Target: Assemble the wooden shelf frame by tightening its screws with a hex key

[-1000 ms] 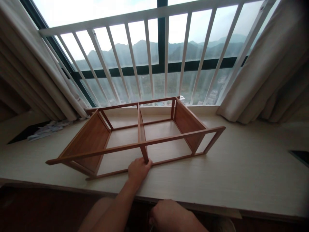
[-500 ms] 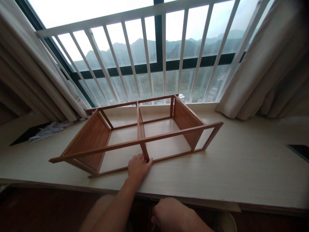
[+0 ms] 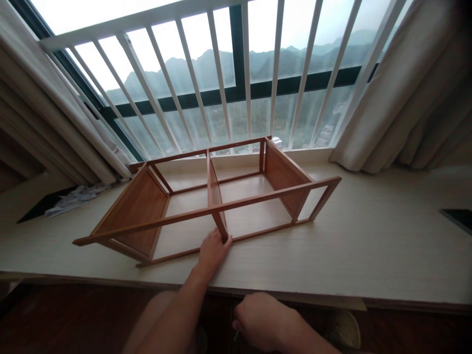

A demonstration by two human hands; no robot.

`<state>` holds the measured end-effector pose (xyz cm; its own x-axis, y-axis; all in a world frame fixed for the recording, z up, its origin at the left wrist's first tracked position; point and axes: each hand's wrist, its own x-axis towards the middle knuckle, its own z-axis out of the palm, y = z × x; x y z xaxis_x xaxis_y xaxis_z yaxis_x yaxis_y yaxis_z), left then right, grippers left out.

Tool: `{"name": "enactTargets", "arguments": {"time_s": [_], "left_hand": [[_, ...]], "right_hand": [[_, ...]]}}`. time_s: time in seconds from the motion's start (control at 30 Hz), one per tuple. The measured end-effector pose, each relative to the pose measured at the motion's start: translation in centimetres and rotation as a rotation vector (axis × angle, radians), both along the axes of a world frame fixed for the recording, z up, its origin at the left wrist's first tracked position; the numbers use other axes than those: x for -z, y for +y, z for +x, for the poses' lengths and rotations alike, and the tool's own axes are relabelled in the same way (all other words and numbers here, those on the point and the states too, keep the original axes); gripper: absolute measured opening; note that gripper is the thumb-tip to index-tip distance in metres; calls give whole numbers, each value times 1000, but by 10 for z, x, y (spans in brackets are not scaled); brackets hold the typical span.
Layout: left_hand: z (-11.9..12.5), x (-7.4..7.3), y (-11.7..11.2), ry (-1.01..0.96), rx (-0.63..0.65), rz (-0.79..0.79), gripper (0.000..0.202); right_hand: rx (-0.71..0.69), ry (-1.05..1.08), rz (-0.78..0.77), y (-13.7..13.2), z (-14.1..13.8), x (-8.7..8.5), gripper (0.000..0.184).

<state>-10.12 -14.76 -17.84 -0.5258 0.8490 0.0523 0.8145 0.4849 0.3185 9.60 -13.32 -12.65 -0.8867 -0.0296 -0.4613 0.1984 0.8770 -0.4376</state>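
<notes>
A reddish-brown wooden shelf frame [image 3: 265,197] lies on its side on a pale wood-grain ledge. Three panels cross it: one at each end and one in the middle. My left hand [image 3: 214,250] is closed around the low end of the middle crosspiece [image 3: 220,226], at the near bottom rail, with the thumb on its right side. Below the ledge's front edge, my right hand [image 3: 260,317] is curled into a fist. A thin metal rod [image 3: 236,336] sticks out beneath its fingers; the rest of it is hidden, so its kind is unclear.
White window bars [image 3: 247,73] stand behind the frame. Curtains [image 3: 387,98] hang at both sides. Crumpled pale cloth or paper [image 3: 75,199] lies on a dark flat thing at the left. Another dark flat object [image 3: 459,223] rests at the right edge. A shoe [image 3: 343,329] shows below.
The view has shifted slightly. My left hand keeps its hold on the crosspiece, and my right fist stays low with the rod, a little higher in view.
</notes>
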Motion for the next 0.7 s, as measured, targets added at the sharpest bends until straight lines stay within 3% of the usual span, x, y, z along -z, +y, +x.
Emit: {"name": "enactTargets", "arguments": {"time_s": [0.4,0.7], "left_hand": [[-7,2,-2,-10,44,21,33],[-20,-3,-11,-143,153,14,16]], "right_hand": [[-8,-5,-5,0,1,-5,37],[12,20,-15,3,3,-1,38]]}}
